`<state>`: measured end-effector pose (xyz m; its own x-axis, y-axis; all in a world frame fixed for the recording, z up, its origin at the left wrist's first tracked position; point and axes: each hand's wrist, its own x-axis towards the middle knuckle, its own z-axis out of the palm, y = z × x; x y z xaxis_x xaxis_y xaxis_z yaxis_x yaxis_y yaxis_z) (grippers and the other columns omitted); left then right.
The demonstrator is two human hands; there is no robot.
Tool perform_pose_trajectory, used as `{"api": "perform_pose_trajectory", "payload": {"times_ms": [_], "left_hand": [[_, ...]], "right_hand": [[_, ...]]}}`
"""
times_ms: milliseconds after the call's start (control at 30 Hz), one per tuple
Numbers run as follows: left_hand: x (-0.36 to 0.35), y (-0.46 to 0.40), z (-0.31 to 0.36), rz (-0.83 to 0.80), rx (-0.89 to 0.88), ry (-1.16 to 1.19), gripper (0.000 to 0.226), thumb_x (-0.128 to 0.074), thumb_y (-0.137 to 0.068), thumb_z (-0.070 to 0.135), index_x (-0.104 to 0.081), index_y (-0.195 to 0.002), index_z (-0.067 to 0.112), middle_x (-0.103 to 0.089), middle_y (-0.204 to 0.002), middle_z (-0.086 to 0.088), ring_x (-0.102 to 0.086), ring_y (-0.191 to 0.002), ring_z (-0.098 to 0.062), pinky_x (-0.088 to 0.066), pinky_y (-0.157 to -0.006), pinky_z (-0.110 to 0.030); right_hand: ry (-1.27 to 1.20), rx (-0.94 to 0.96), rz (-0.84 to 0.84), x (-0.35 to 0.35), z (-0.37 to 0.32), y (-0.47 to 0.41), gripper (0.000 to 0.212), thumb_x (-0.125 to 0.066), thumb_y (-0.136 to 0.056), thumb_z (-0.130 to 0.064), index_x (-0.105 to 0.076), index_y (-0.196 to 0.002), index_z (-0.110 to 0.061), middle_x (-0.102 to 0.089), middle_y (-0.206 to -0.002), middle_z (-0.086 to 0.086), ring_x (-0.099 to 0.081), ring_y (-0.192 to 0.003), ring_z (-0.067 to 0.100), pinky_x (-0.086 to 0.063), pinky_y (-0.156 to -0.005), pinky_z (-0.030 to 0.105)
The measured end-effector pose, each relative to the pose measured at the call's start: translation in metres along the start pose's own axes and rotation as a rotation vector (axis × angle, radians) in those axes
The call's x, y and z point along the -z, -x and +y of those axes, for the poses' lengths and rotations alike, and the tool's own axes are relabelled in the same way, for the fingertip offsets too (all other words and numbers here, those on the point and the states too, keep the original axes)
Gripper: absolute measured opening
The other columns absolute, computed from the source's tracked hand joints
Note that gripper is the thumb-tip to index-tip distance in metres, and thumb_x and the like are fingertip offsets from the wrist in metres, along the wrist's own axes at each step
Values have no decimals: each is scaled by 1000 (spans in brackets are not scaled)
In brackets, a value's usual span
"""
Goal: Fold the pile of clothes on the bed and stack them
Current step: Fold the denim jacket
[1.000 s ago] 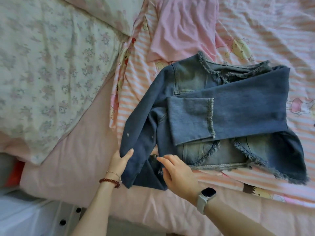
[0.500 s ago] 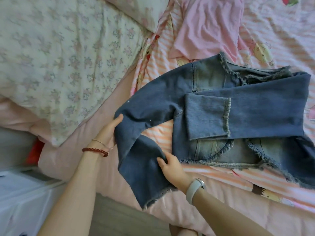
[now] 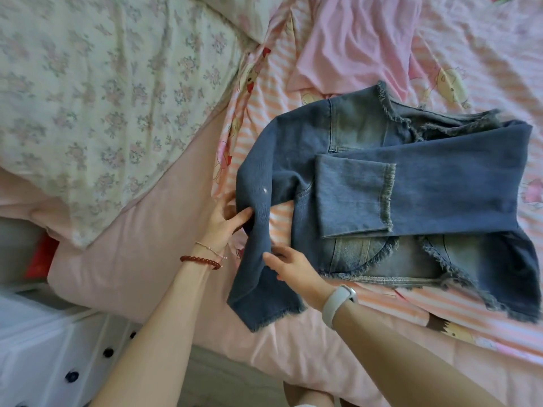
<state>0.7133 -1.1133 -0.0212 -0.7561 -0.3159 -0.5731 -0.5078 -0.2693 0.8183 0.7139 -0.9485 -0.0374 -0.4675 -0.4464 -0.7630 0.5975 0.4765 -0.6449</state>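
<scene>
**Two hands holding a denim jacket sleeve at the edge of a bed**

Nearest the viewer, two bare forearms reach up from the bottom of the view. To the lower left stands a white drawer unit (image 3: 44,348) with dark round knobs, beside the bed.

The left hand (image 3: 226,224), with a red bead bracelet (image 3: 201,261) and a thin chain at the wrist, grips the bend of the loose jacket sleeve (image 3: 258,254); its fingers (image 3: 242,220) are curled round the fold of cloth. The right hand (image 3: 293,267), with a white watch (image 3: 338,304) on the wrist, is just below it on the same sleeve, thumb on top and the other fingers tucked behind the fabric, pinching it. The sleeve's frayed cuff hangs down over the pink edge of the bed (image 3: 147,259).

Beyond the hands, the blue denim jacket (image 3: 367,136) lies spread on a pink striped sheet (image 3: 484,69) printed with cartoon figures. Its other sleeve (image 3: 426,189) is folded flat across the front, the frayed cuff pointing left. The front panels and hem have frayed edges, and the lower right part of the jacket spreads out toward the right side of the view.

Farther back, a pink garment (image 3: 352,45) lies crumpled on the sheet, just above the jacket's collar. To the left, a cream quilt (image 3: 102,98) with a faded floral print covers that side of the bed.
</scene>
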Motion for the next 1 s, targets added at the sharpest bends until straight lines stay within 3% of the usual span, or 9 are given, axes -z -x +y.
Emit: {"api": "perform_pose_trajectory", "payload": {"times_ms": [100, 233, 333, 500, 633, 767, 867, 933, 1000], "left_hand": [[5, -1, 3, 63, -2, -125, 18, -52, -92, 6, -60, -93, 21, -66, -91, -3, -63, -92, -21, -53, -83, -34], [33, -1, 15, 274, -172, -460, 6, -58, -89, 9, -57, -82, 8, -59, -69, 2, -53, -69, -14, -45, -62, -13], [63, 0, 25, 425, -252, -829, 21, -63, -86, 20, -56, -78, 2, -59, -72, -8, -52, -70, -23, -37, -62, -27], [72, 17, 9, -1, 297, -698, 28, -62, -86, 35, -63, -103, 13, -65, -95, -2, -62, -88, -18, -44, -62, -17], [80, 39, -3, -23, 219, -1157, 32, -59, -89, 28, -61, -113, 7, -65, -112, -10, -59, -102, -26, -43, -78, -25], [49, 54, 21, -27, 65, -959, 24, -55, -92, 22, -61, -109, 6, -65, -97, -2, -60, -82, -11, -41, -65, -9], [-7, 54, 48, -106, 44, -791, 20, -53, -93, 19, -60, -91, 1, -64, -82, -7, -60, -75, -16, -46, -66, -19], [-53, 48, 66, -129, 75, -696, 20, -51, -94, 19, -53, -78, 6, -57, -71, -5, -56, -66, -15, -46, -54, -15], [-104, 41, 84, -205, 195, -479, 14, -45, -97, 17, -50, -86, 9, -59, -81, -5, -60, -70, -16, -51, -53, -19]], "right_hand": [[-301, -118, -18, -18, -9, -4, 9, -55, -93, -19, -62, -88, -18, -64, -89, 1, -60, -84, 14, -46, -75, 26], [-514, -83, 68, -26, -17, -3, 9, -51, -94, -11, -58, -97, -10, -63, -82, 6, -59, -74, 21, -45, -64, 29], [-405, 45, 284, -13, -19, -2, 12, -53, -92, -11, -54, -103, -13, -56, -72, 2, -54, -57, 12, -45, -52, 22], [-33, 158, 314, -4, -9, 4, 19, -49, -92, -8, -57, -107, -17, -55, -86, -1, -51, -71, 7, -41, -67, 19], [203, 200, 197, -7, 10, 22, 26, -48, -93, -9, -61, -115, -18, -56, -107, -5, -52, -98, 6, -38, -87, 16], [37, 166, 38, -2, 14, 50, 20, -51, -94, -8, -63, -102, -22, -64, -103, -6, -59, -91, -2, -46, -88, 16], [-161, 116, -4, 26, 9, 72, 16, -54, -92, -19, -64, -104, -24, -69, -101, -3, -64, -95, 5, -48, -88, 23], [-229, 119, -21, 54, 3, 88, 30, -52, -87, -38, -61, -113, -27, -70, -105, -1, -64, -101, 10, -50, -89, 27], [-284, 137, 4, 85, -3, 101, 44, -48, -81, -48, -56, -120, -28, -69, -110, 1, -64, -104, 13, -52, -89, 29]]}}
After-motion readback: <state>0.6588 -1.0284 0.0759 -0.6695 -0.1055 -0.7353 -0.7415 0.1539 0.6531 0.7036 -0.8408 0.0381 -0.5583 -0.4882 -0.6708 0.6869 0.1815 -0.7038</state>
